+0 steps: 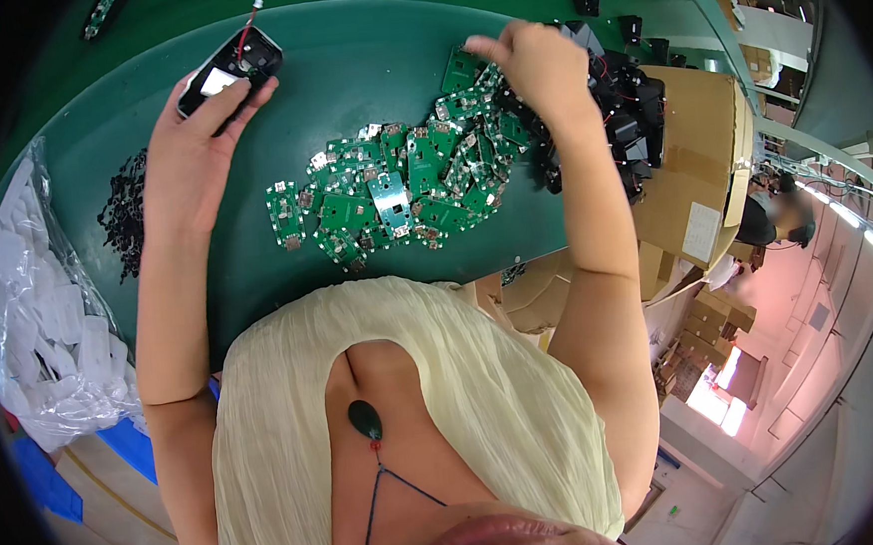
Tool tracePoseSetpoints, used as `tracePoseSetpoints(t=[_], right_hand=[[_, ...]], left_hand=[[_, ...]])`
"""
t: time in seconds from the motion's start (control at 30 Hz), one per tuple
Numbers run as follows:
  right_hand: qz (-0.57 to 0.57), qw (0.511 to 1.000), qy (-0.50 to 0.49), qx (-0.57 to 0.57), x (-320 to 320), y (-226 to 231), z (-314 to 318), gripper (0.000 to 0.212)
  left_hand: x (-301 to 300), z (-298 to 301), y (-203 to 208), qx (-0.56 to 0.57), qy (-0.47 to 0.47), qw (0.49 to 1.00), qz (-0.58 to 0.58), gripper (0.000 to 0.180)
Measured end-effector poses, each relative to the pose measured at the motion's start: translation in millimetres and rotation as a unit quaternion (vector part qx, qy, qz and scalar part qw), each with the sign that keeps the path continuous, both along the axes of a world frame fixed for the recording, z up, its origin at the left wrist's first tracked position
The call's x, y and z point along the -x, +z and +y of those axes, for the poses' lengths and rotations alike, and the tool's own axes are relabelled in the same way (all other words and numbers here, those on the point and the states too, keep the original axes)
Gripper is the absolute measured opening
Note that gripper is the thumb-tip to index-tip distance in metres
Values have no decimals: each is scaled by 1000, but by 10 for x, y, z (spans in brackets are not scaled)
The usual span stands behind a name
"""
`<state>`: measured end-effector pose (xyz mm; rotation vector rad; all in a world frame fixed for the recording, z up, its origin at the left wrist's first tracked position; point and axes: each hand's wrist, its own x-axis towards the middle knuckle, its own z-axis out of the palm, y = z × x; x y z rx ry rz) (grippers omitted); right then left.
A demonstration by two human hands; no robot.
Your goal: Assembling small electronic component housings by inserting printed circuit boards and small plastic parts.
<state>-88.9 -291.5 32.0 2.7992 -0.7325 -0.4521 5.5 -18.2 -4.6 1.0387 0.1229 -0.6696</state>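
Observation:
My left hand point(202, 122) is closed around an open black plastic casing point(261, 55), raised over the table's left side. A white rectangle shows inside the casing, and a red wire with a small white connector point(258, 4) sticks up from it. My right hand point(544, 66) is at the far right end of a pile of green circuit boards point(430, 163). Its thumb is stretched out, apart from the bent index finger, near the edge of one green board point(459, 69). The other fingers are mostly hidden, and I see nothing held there.
Black casings with red wires point(632, 111) are heaped beside my right forearm, against a cardboard box point(694, 147). Small black parts point(125, 217) lie left of my left forearm. A clear bag of whitish plastic pieces point(44, 316) stands at the left. Another person point(778, 217) is in the right background.

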Motion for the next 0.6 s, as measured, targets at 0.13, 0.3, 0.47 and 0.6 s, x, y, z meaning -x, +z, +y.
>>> tracePoseSetpoints(t=[0.13, 0.3, 0.47, 0.6], right_hand=[[-147, 984, 94, -32, 309, -256, 167, 39], [-247, 948, 167, -114, 269, -318, 418, 22], [-335, 901, 107, -255, 79, -245, 802, 13], [-462, 819, 159, -302, -62, -184, 1063, 16]], left_hand=[[107, 12, -26, -74, -32, 996, -27, 26], [187, 44, -86, -61, -63, 996, -28, 25], [262, 4, -76, -32, -119, 992, -5, 23], [268, 58, -18, -61, -108, 992, -37, 24]])
